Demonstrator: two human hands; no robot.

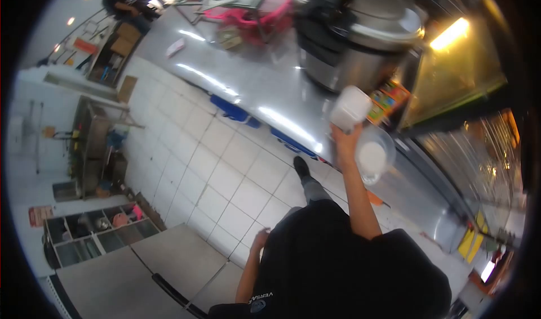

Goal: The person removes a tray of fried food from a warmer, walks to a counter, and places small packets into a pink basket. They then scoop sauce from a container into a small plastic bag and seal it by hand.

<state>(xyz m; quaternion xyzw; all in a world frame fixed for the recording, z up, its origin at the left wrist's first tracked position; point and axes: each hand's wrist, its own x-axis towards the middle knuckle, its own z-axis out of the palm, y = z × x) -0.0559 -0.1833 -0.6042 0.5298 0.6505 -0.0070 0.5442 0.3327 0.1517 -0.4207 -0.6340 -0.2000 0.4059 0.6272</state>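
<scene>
My right hand (pixel 345 138) is closed around one end of a white plastic container (pixel 350 109), holding it at the steel counter. Beside that hand sits a clear round bowl (pixel 389 144) with a white round item (pixel 372 158) in it. Just past the container stands a large steel cooker (pixel 360 43) with a black handle. Colourful packets or cards (pixel 389 101) lie next to the cooker. Hanging low by my black shirt, my left hand (pixel 260 241) has loosely bent fingers, and nothing shows in it.
The steel counter (pixel 253 82) carries a pink basket (pixel 276 6) and a metal rack. Blue bins (pixel 231 109) are under its edge. A glass-sided case (pixel 462 71) is at the right, a grey cabinet (pixel 174 251) at the lower left. People (pixel 125 6) stand far off.
</scene>
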